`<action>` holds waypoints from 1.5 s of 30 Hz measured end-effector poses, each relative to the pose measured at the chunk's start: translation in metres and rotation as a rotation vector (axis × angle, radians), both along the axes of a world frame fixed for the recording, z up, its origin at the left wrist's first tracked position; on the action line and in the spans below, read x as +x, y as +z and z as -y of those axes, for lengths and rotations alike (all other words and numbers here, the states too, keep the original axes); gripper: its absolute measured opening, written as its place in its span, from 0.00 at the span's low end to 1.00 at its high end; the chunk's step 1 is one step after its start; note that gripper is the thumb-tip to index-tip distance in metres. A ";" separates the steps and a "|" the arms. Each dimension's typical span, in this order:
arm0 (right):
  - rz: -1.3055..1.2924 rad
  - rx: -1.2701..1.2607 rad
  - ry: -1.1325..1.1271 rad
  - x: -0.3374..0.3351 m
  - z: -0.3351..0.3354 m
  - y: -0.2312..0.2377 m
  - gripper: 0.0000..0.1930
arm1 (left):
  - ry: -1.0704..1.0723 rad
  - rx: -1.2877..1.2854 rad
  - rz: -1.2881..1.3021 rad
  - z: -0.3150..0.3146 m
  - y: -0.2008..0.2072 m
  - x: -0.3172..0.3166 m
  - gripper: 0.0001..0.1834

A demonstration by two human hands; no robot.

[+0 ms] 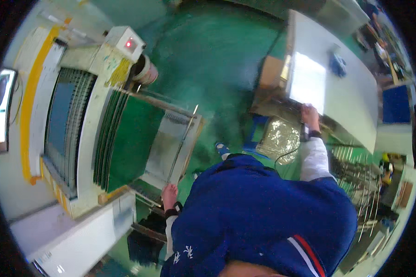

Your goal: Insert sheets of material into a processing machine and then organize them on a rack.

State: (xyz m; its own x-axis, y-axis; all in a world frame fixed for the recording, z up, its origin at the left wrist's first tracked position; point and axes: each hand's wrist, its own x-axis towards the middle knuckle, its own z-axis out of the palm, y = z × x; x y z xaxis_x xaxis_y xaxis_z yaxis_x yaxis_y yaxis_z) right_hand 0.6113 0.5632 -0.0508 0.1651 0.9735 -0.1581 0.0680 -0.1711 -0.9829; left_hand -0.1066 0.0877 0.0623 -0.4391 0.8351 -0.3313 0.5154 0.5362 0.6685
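Note:
At the lower middle, my left hand (169,196) has its fingers closed at the near end of a thin metal rod (182,138) that crosses the rack's frame. Several green boards (136,138) stand on edge side by side in the rack to its left, beside a grey-white flat surface (164,147). Over on the right, my right hand (311,117) is curled at the near edge of a bright white panel (307,76). That panel lies on a large pale table (356,101). My right fingertips are partly hidden and blurred.
A white machine with a slotted opening (62,124) and a control box (125,44) stands left. Behind it is a bucket (145,71). A plastic-wrapped stool (278,141) sits by the table. Metal racks (358,184) stand at right. A blue crumpled cloth (338,64) lies on the table.

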 end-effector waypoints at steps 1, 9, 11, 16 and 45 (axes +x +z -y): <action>-0.245 -0.068 -0.049 0.013 -0.005 -0.010 0.12 | 0.041 -0.005 -0.005 -0.001 0.000 0.001 0.05; -0.689 -0.654 0.107 -0.170 0.005 0.042 0.16 | 0.880 0.290 0.584 0.060 -0.034 0.012 0.09; -0.431 -0.588 0.220 -0.239 0.012 0.087 0.06 | 0.668 0.331 0.398 0.072 -0.042 0.015 0.10; 0.120 -0.046 1.086 -0.409 -0.018 0.104 0.06 | 1.282 0.452 1.017 0.130 -0.069 0.018 0.10; 0.826 1.384 1.436 -0.808 0.267 0.273 0.31 | 2.154 1.024 1.087 0.271 -0.123 0.132 0.12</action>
State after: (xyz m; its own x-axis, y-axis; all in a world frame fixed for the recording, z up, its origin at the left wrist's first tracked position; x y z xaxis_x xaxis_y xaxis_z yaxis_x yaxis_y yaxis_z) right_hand -0.1967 0.2965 0.2223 -0.9508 -0.1426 0.2751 -0.1726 0.9811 -0.0879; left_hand 0.0256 -0.1833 -0.0603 -0.4686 -0.2276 -0.8536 -0.4184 -0.7938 0.4414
